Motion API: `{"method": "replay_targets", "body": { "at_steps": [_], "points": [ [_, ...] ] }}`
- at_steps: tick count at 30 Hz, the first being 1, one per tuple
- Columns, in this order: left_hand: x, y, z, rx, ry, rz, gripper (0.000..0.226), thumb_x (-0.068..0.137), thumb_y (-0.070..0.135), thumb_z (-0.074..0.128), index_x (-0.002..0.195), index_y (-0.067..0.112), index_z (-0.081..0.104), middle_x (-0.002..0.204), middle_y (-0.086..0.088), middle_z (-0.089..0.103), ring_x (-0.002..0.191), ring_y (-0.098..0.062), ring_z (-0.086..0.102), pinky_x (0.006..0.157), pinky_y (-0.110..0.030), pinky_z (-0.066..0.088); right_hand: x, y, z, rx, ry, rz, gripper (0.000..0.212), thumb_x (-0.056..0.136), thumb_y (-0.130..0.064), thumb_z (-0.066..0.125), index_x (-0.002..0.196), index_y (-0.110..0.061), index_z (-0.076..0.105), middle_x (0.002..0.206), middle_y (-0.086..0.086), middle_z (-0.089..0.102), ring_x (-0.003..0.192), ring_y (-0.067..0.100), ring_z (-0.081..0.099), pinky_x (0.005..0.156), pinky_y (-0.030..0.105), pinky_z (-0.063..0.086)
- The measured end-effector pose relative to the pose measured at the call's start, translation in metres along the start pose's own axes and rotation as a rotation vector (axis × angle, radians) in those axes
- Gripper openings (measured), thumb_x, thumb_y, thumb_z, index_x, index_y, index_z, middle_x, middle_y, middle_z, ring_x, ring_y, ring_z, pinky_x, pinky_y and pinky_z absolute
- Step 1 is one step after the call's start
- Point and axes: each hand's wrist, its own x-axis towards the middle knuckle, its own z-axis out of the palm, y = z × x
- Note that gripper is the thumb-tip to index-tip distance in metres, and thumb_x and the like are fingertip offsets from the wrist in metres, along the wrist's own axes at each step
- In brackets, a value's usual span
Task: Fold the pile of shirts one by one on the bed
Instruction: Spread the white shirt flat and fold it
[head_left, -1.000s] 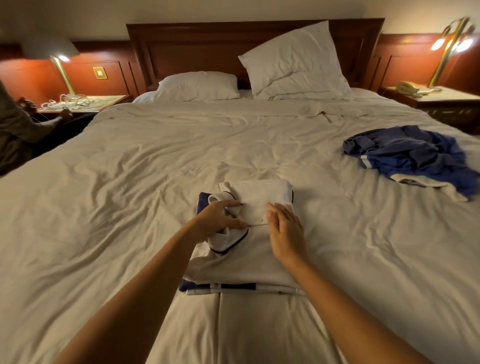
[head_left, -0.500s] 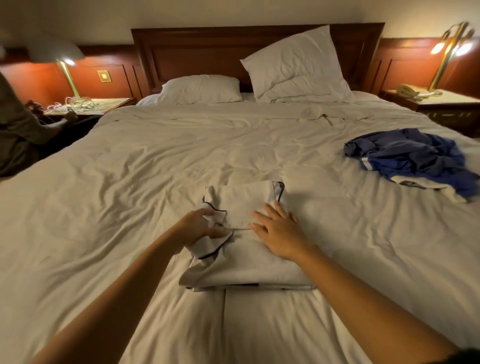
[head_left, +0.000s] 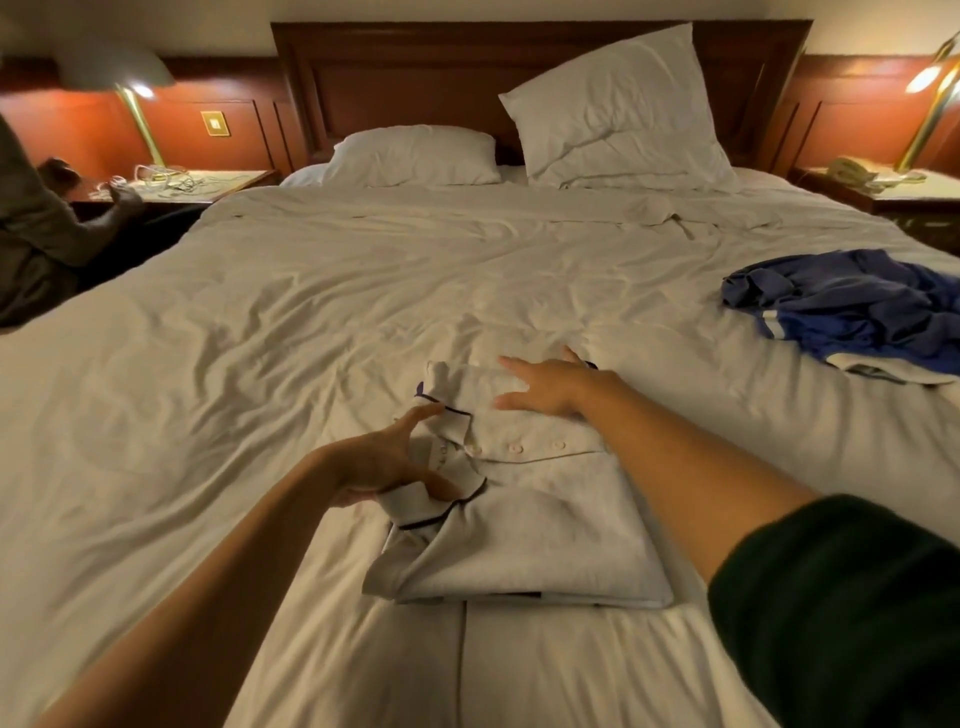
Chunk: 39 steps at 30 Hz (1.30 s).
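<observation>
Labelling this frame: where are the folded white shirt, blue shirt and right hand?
folded white shirt (head_left: 524, 535), head view, flat front panel.
blue shirt (head_left: 852, 306), head view, middle of heap.
right hand (head_left: 550, 387), head view, back of hand.

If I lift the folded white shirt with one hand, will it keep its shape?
Probably not: the white shirt is soft cloth in loose layers, and its collar sticks up by the left hand, so it would likely sag open. It looks thin, so probably light. Pushed, it may bunch on the wrinkled sheet rather than slide.
</observation>
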Motion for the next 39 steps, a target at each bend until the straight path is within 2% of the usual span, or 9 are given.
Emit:
{"method": "replay_targets", "body": {
  "at_steps": [3, 6, 12, 15, 20, 25, 29, 33, 39],
  "points": [
    [-0.008, 0.005, -0.003, -0.083, -0.036, 0.105, 0.096, 0.068, 0.007, 0.088, 0.143, 0.044, 0.040, 0.139, -0.004, 0.051, 0.118, -0.022, 0.061, 0.093, -0.036, 0.057, 0.006, 0.000, -0.015, -0.014, -0.095, 0.015, 0.065, 0.074, -0.080, 0.060, 0.107, -0.024, 0.062, 0.122, 0.005, 0.065, 0.109, 0.028, 0.058, 0.097, 0.042, 0.043],
    [-0.025, 0.022, -0.016, -0.076, -0.082, 0.233, 0.082, 0.074, -0.001, 0.078, 0.141, 0.035, 0.048, 0.141, 0.002, 0.055, 0.118, -0.011, 0.063, 0.090, -0.025, 0.055, -0.021, 0.006, -0.048, 0.147, -0.020, -0.082, 0.044, 0.076, -0.064, 0.074, 0.076, -0.025, 0.054, 0.084, -0.003, 0.061, 0.081, 0.022, 0.059, 0.066, 0.032, 0.042],
    [-0.091, 0.146, -0.060, 0.450, -0.103, 0.316, 0.080, 0.081, 0.016, 0.077, 0.140, 0.059, 0.042, 0.144, 0.031, 0.039, 0.124, 0.010, 0.042, 0.096, -0.012, 0.043, -0.163, 0.025, -0.116, 0.639, 0.139, -0.072, 0.051, 0.086, -0.056, 0.066, 0.128, -0.032, 0.050, 0.115, -0.018, 0.060, 0.099, 0.006, 0.062, 0.079, 0.019, 0.049],
    [-0.090, 0.203, -0.053, 0.613, -0.090, 0.191, 0.088, 0.079, 0.014, 0.080, 0.142, 0.058, 0.038, 0.144, 0.017, 0.046, 0.129, -0.010, 0.048, 0.107, -0.030, 0.044, -0.203, 0.026, -0.093, 0.865, 0.258, -0.016, 0.039, 0.086, -0.048, 0.070, 0.118, -0.032, 0.056, 0.107, -0.016, 0.065, 0.086, -0.001, 0.064, 0.064, 0.015, 0.049],
    [-0.030, 0.173, 0.003, 0.832, 0.239, 0.095, 0.082, 0.084, 0.027, 0.079, 0.153, 0.026, 0.035, 0.145, -0.008, 0.049, 0.131, -0.026, 0.048, 0.099, -0.024, 0.037, -0.203, 0.037, 0.007, 0.874, 0.354, 0.312, 0.064, 0.085, -0.042, 0.075, 0.136, -0.011, 0.048, 0.130, 0.006, 0.059, 0.111, 0.027, 0.060, 0.091, 0.039, 0.050],
    [-0.026, 0.031, 0.045, 0.632, 0.548, -0.003, 0.086, 0.081, 0.067, 0.066, 0.152, 0.035, 0.031, 0.145, -0.016, 0.036, 0.128, -0.041, 0.046, 0.107, -0.050, 0.040, -0.235, 0.027, 0.084, 0.894, 0.458, 0.425, 0.057, 0.084, -0.047, 0.074, 0.130, -0.018, 0.057, 0.125, 0.006, 0.064, 0.115, 0.026, 0.060, 0.094, 0.036, 0.048],
    [-0.067, -0.037, 0.073, 0.368, 0.742, 0.009, 0.074, 0.083, 0.056, 0.071, 0.143, 0.023, 0.041, 0.129, -0.015, 0.050, 0.115, -0.037, 0.053, 0.090, -0.041, 0.041, -0.253, 0.005, 0.102, 0.931, 0.658, 0.392, 0.036, 0.083, -0.039, 0.076, 0.113, -0.024, 0.062, 0.090, -0.004, 0.063, 0.091, 0.023, 0.062, 0.077, 0.034, 0.046],
    [-0.084, -0.050, 0.084, 0.191, 0.825, 0.150, 0.041, 0.089, 0.038, 0.071, 0.124, 0.022, 0.055, 0.085, 0.002, 0.059, 0.082, -0.024, 0.056, 0.070, -0.034, 0.038, -0.254, -0.004, 0.105, 1.024, 0.687, 0.422, 0.049, 0.082, -0.040, 0.077, 0.126, -0.029, 0.058, 0.100, -0.004, 0.061, 0.096, 0.018, 0.060, 0.083, 0.035, 0.047],
    [-0.088, -0.047, 0.080, 0.201, 0.931, 0.258, 0.014, 0.092, 0.032, 0.067, 0.104, 0.028, 0.062, 0.080, 0.002, 0.063, 0.075, -0.020, 0.059, 0.057, -0.028, 0.037, -0.254, 0.001, 0.094, 1.100, 0.899, 0.261, 0.037, 0.079, -0.013, 0.080, 0.107, -0.032, 0.066, 0.094, -0.016, 0.066, 0.082, -0.010, 0.058, 0.066, 0.008, 0.042]
  ]
}}
